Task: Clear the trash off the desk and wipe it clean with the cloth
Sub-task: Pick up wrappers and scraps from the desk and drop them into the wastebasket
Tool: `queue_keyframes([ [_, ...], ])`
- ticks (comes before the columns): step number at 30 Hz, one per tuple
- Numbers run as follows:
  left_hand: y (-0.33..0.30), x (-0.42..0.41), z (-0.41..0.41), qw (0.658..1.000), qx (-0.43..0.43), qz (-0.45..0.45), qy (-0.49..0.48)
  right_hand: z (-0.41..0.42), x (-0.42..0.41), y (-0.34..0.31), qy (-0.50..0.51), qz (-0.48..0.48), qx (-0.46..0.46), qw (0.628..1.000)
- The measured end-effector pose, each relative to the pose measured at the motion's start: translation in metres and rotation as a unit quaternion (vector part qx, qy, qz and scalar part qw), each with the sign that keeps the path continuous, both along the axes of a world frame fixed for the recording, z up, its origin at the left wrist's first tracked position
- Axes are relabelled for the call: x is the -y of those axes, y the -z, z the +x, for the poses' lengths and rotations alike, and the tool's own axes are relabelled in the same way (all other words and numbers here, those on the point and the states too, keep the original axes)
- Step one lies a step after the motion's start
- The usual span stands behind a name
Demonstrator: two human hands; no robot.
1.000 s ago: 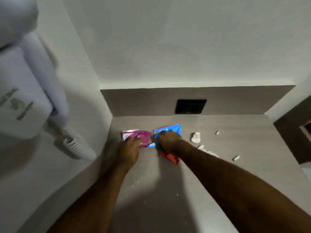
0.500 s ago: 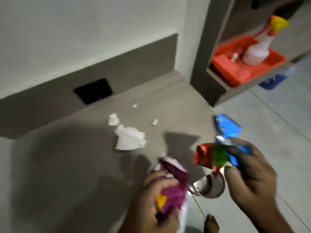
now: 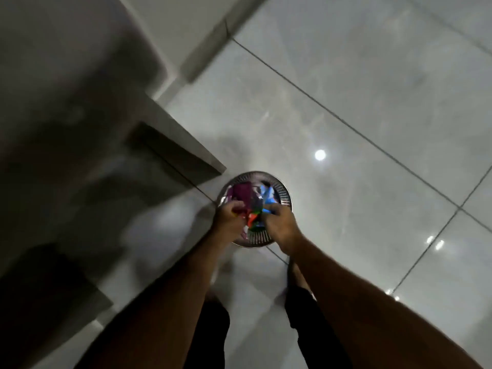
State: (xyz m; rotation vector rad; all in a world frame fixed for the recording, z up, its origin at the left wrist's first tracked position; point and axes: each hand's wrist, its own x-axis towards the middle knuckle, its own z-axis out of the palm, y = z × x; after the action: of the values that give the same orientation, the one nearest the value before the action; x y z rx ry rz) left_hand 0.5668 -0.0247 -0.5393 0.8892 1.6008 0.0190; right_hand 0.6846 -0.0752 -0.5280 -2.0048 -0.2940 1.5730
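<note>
Both hands hang low over a round metal bin (image 3: 282, 194) on the tiled floor (image 3: 372, 102), so that the trash falls inside it and not beside it. The left hand (image 3: 229, 218) pinches a purple wrapper (image 3: 241, 193); the right hand (image 3: 279, 222) clutches blue and red wrappers (image 3: 253, 217), both grips closed. The counter (image 3: 181, 145) juts in beside the bin, its top mostly out of view.
</note>
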Motion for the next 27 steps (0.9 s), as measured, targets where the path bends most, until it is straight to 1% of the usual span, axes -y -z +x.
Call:
queue_keyframes([
  [2, 0.049, -0.002, 0.000, 0.998, -0.049, -0.017, 0.042, 0.002, -0.010, 0.043, -0.018, -0.041, -0.049, 0.998],
  [3, 0.066, -0.003, 0.001, 0.995, -0.053, -0.035, 0.074, 0.003, -0.015, 0.061, -0.041, -0.048, -0.059, 0.996],
  [4, 0.079, -0.005, 0.003, 0.992, -0.039, -0.060, 0.101, 0.004, -0.021, 0.074, -0.049, -0.048, -0.062, 0.996],
  [6, 0.091, -0.011, 0.008, 0.986, 0.007, -0.109, 0.126, 0.005, -0.030, 0.090, -0.021, -0.037, -0.039, 0.998],
  [7, 0.094, -0.014, 0.009, 0.984, 0.017, -0.107, 0.140, 0.006, -0.033, 0.093, -0.011, -0.032, -0.035, 0.999],
  [9, 0.087, -0.022, 0.015, 0.981, 0.001, -0.054, 0.185, 0.008, -0.038, 0.089, 0.002, -0.019, -0.050, 0.999],
  [11, 0.066, -0.024, 0.020, 0.973, -0.060, 0.025, 0.223, 0.011, -0.038, 0.069, 0.002, -0.010, -0.036, 0.999],
  [13, 0.024, -0.023, 0.022, 0.964, -0.104, 0.095, 0.226, 0.020, -0.031, 0.029, -0.024, 0.007, 0.011, 1.000],
  [16, -0.047, -0.011, 0.020, 0.952, -0.118, 0.136, 0.248, 0.035, -0.010, -0.041, -0.050, 0.037, 0.038, 0.997],
  [18, -0.103, -0.003, 0.020, 0.932, -0.100, 0.180, 0.298, 0.046, 0.003, -0.092, -0.041, 0.049, 0.060, 0.996],
  [21, -0.207, -0.002, 0.022, 0.903, -0.048, 0.270, 0.331, 0.060, 0.006, -0.199, -0.025, 0.077, 0.102, 0.992],
  [23, -0.275, -0.001, 0.022, 0.884, -0.011, 0.321, 0.340, 0.063, -0.002, -0.271, -0.020, 0.134, 0.137, 0.981],
  [25, -0.336, 0.002, 0.017, 0.852, 0.007, 0.371, 0.369, 0.052, -0.018, -0.340, 0.010, 0.207, 0.167, 0.964],
  [26, -0.363, 0.005, 0.013, 0.845, 0.013, 0.381, 0.375, 0.045, -0.027, -0.372, 0.024, 0.246, 0.174, 0.953],
  [27, -0.390, 0.006, 0.001, 0.846, 0.013, 0.381, 0.372, 0.029, -0.040, -0.405, 0.031, 0.286, 0.173, 0.942],
])
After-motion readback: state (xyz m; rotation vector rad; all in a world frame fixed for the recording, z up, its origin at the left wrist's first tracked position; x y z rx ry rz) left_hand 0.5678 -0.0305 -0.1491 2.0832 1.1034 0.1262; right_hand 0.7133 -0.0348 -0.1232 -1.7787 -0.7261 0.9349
